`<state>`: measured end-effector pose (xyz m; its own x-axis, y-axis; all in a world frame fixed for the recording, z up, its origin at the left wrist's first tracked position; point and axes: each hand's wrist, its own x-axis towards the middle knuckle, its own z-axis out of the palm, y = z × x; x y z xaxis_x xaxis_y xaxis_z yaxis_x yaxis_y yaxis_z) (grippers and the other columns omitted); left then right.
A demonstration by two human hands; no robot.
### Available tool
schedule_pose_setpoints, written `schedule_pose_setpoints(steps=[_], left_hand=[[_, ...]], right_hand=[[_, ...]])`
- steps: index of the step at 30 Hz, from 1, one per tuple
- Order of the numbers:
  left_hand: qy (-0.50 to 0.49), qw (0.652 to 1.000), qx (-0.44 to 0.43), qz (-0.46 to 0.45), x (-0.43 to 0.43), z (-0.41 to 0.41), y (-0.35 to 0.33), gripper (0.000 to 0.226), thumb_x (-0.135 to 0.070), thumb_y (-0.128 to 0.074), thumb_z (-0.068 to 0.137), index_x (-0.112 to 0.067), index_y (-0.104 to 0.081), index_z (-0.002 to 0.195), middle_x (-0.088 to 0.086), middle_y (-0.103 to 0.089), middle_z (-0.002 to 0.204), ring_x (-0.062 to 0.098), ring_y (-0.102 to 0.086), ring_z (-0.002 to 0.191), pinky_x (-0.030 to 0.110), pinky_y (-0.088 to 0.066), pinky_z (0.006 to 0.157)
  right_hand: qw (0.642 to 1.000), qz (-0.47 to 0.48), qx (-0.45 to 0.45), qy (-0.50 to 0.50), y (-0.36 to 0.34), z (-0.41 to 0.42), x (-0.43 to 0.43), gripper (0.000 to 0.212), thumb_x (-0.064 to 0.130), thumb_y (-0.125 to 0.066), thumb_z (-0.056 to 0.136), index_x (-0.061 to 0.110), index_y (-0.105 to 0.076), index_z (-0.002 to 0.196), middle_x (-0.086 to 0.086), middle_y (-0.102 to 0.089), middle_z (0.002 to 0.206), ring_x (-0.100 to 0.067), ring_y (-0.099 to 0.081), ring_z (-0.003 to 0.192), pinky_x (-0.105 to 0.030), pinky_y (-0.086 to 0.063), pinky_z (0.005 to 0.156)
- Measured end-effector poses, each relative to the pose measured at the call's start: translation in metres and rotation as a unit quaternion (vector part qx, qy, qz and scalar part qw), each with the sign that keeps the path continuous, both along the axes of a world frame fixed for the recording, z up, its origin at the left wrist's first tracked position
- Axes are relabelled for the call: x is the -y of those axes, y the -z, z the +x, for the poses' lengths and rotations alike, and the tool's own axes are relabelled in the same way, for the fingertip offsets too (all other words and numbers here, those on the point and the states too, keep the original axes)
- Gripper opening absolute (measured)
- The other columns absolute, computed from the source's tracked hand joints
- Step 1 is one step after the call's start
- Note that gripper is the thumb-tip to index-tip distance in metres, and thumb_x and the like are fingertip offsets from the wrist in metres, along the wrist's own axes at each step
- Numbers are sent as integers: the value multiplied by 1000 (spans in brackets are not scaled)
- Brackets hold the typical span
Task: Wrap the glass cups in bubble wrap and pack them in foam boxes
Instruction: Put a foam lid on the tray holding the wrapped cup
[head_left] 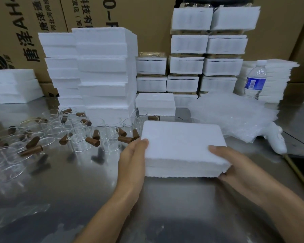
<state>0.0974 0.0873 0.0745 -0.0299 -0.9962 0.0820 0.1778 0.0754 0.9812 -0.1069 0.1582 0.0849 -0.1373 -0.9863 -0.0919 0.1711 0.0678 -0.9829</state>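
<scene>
A closed white foam box [179,142] lies on the steel table in front of me. My left hand [132,160] grips its left end, thumb on the lid and fingers hidden down the side. My right hand [233,163] holds the near right corner, thumb on top and fingers curled underneath. Several clear glass cups [81,137] with brown wooden handles stand and lie to the left. A heap of bubble wrap [235,116] sits behind the box on the right.
Tall stacks of empty foam boxes [95,71] rise at the back centre, sleeved packed boxes [200,67] to their right. A water bottle [255,81] stands by foam sheets [277,79]. A white tape dispenser [277,139] lies at right. Cardboard cartons form the back wall.
</scene>
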Motion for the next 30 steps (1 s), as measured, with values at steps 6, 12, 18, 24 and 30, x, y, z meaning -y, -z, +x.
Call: schedule_pose_setpoints(steps=[6,12,18,24,30], left_hand=[[39,999,-1,-13,14,-5,-30,26,-50,-54,86,-29,-66,96,-8,-70,99,3,-61,90,24,-42,77],[85,992,23,-90,85,-31,-88,14,-38,-51,95,-28,-60,99,-7,-66,111,6,-61,104,21,-47,83],[56,883,396,-245,188,-67,-79,36,-23,-57,93,-16,-48,128,-1,-51,127,14,-48,116,21,-35,89],[56,657,691,-296,274,-97,-73,73,-30,-71,81,-17,-34,143,9,-44,141,28,-42,127,37,-34,105],[90,597,774,-190,314,-107,-54,106,-49,-75,74,-32,-5,151,10,-11,159,39,-11,143,51,-9,117]], right_hand=[[994,-31,88,56,-30,-8,22,22,27,-67,63,24,-76,82,0,-74,92,-18,-69,80,-37,-47,80],[960,-54,237,139,-60,-30,63,24,26,-67,60,23,-64,84,-3,-69,90,-26,-62,90,-39,-45,85],[925,-73,313,203,-61,-51,99,16,31,-62,79,22,-64,92,-1,-72,90,-26,-63,96,-36,-46,70],[926,-96,312,188,-67,-79,113,26,30,-66,66,25,-66,92,0,-72,103,-25,-61,104,-38,-41,83],[918,-123,353,131,-70,-98,128,18,30,-57,85,28,-67,100,2,-67,117,-29,-59,111,-43,-37,91]])
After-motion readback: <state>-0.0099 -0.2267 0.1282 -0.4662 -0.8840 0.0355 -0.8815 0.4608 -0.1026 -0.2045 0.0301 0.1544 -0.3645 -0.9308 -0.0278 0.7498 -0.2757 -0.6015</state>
